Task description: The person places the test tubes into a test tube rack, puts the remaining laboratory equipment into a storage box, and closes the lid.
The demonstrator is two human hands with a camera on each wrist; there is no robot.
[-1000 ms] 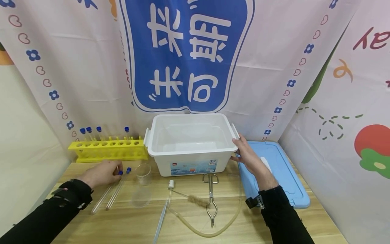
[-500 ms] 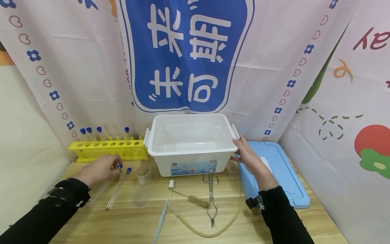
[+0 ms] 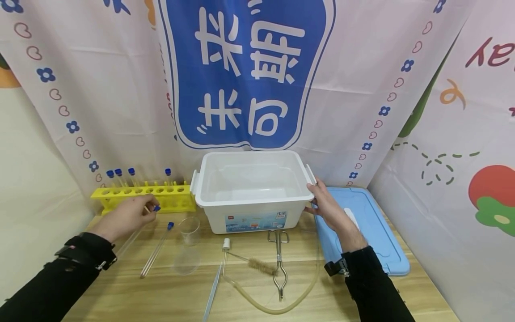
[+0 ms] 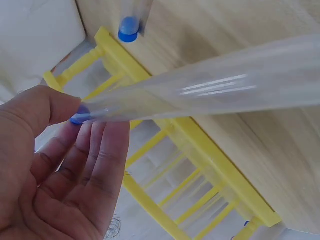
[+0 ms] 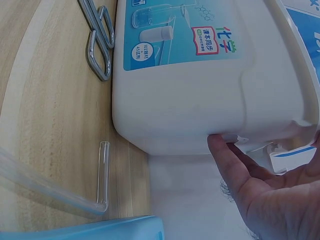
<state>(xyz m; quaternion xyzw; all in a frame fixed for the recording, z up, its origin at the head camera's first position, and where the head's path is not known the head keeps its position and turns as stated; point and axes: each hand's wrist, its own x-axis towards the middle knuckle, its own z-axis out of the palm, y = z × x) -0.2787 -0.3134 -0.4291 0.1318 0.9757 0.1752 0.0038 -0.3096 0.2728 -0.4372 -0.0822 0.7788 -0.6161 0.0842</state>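
Note:
My left hand (image 3: 126, 217) pinches a clear test tube (image 4: 215, 90) by its blue-capped end between thumb and fingers. The tube slants down toward the front left, its cap close to the yellow test tube rack (image 3: 177, 208). Several blue-capped tubes stand in that rack. Another capped test tube (image 3: 154, 250) lies on the table, right of the left hand. My right hand (image 3: 331, 210) grips the right end of the white plastic box (image 3: 213, 214), thumb at the rim and fingers below against its wall (image 5: 200, 115). The box's inside shows no contents.
A clear cup (image 3: 189, 231) stands before the box. Crucible tongs (image 3: 278, 250), a bristle brush (image 3: 260, 266), rubber tubing (image 3: 277, 311) and a thin pale-blue strip (image 3: 212, 293) lie in front. A blue lid (image 3: 376, 232) lies at the right.
My left hand has lifted the test tube off the table and carried it up and leftward, toward the rack. The right hand has stayed on the box.

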